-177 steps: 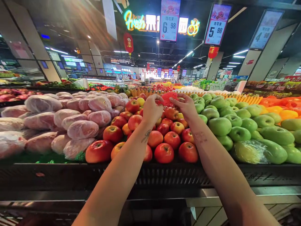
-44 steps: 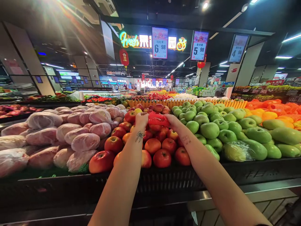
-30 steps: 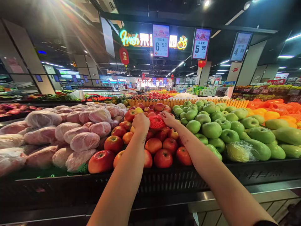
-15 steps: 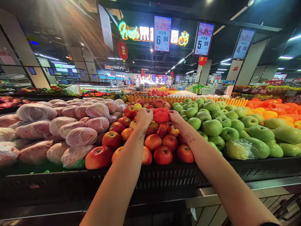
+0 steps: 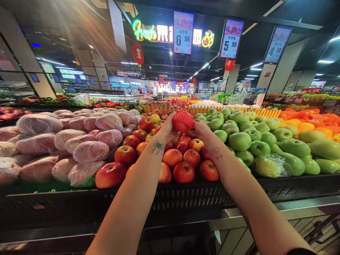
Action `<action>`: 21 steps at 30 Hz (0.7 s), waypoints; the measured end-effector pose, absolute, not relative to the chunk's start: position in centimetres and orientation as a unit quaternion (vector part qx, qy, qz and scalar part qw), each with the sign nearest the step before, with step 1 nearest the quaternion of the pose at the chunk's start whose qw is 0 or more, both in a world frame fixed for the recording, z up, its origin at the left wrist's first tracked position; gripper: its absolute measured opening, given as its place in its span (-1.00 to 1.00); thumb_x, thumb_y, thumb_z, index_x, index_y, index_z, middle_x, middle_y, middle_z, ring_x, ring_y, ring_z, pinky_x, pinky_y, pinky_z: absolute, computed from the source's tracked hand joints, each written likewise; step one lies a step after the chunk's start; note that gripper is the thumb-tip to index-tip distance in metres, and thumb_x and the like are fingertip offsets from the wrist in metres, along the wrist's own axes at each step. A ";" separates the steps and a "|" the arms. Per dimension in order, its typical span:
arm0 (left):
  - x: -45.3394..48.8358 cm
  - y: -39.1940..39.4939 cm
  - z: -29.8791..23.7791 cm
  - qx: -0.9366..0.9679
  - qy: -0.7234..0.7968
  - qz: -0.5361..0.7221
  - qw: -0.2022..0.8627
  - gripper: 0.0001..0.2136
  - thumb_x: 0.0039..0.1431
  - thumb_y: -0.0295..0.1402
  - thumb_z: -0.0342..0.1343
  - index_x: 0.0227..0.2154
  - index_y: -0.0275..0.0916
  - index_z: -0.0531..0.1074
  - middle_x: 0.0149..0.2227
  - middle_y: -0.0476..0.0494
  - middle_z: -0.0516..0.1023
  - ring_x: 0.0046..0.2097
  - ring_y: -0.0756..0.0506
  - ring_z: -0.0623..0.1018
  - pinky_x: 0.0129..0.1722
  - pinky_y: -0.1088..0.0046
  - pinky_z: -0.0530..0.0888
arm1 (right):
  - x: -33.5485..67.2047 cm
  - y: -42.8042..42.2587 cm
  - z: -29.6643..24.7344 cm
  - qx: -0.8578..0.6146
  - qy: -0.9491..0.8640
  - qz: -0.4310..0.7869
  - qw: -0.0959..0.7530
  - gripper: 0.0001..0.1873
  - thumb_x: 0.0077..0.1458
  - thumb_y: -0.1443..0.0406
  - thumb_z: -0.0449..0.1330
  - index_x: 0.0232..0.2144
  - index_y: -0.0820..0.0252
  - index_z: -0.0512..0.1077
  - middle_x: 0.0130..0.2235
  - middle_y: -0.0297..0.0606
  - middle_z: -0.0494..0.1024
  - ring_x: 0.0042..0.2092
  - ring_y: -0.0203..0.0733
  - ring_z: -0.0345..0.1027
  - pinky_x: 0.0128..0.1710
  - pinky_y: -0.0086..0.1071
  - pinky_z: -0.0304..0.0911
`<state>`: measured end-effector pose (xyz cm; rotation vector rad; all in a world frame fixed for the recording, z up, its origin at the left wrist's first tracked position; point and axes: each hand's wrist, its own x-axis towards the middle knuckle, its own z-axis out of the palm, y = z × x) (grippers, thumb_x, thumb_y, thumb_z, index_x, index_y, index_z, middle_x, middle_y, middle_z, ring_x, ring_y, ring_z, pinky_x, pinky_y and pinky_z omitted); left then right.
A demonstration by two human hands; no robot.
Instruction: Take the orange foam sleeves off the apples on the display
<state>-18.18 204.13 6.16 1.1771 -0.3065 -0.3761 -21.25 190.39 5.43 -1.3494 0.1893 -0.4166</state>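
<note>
Between my two hands, above the pile of red apples (image 5: 183, 172), is a red apple (image 5: 180, 126) with a red foam net sleeve (image 5: 183, 117) over its upper part. My left hand (image 5: 168, 127) is closed around the apple's left side, its fingers partly hidden behind the wrist. On the other side, my right hand (image 5: 201, 128) grips the sleeve's right edge and the apple; its fingertips are partly out of sight. The apple's lower front shows bare below the net.
Film-wrapped pinkish fruit (image 5: 90, 152) is heaped at left and green apples (image 5: 240, 141) at right. A black slotted crate edge (image 5: 191, 198) runs along the front. Beyond stands a low yellow picket fence (image 5: 156, 108). Price signs (image 5: 183, 33) hang overhead.
The net sleeve, bunched between my hands before, now covers the top of an apple whose red lower part shows. My hands have turned, with the left wrist's tattoo facing up more.
</note>
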 end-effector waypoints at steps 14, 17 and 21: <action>-17.9 203.7 5.8 0.537 -0.133 -0.170 0.816 -0.54 0.25 0.08 -0.05 -0.18 -0.21 0.48 -0.37 -0.21 0.61 -0.27 -0.18 0.64 -0.55 0.51 0.38 | -23.0 191.4 7.5 -0.519 -0.045 -0.154 0.840 -0.87 0.28 0.36 0.10 -0.34 0.12 0.40 -0.36 -0.36 0.56 -0.35 -0.32 0.43 -0.37 -0.53 0.38; -17.9 203.7 6.0 0.527 -0.115 -0.139 0.830 -0.60 0.32 -0.04 -0.12 -0.21 -0.23 0.48 -0.42 -0.18 0.59 -0.27 -0.16 0.64 -0.52 0.51 0.43 | -23.5 191.5 7.2 -0.563 -0.099 -0.114 0.812 -0.94 0.17 0.38 0.20 -0.31 0.11 0.42 -0.36 -0.44 0.56 -0.41 -0.36 0.41 -0.43 -0.53 0.34; -17.7 203.9 6.4 0.508 -0.096 -0.095 0.851 -0.55 0.34 -0.10 -0.28 -0.23 -0.24 0.46 -0.50 -0.15 0.54 -0.30 -0.14 0.62 -0.45 0.46 0.50 | -23.0 191.4 6.3 -0.610 -0.120 -0.042 0.782 -0.85 0.02 0.45 0.28 -0.34 0.15 0.44 -0.41 -0.45 0.54 -0.46 -0.39 0.38 -0.46 -0.54 0.30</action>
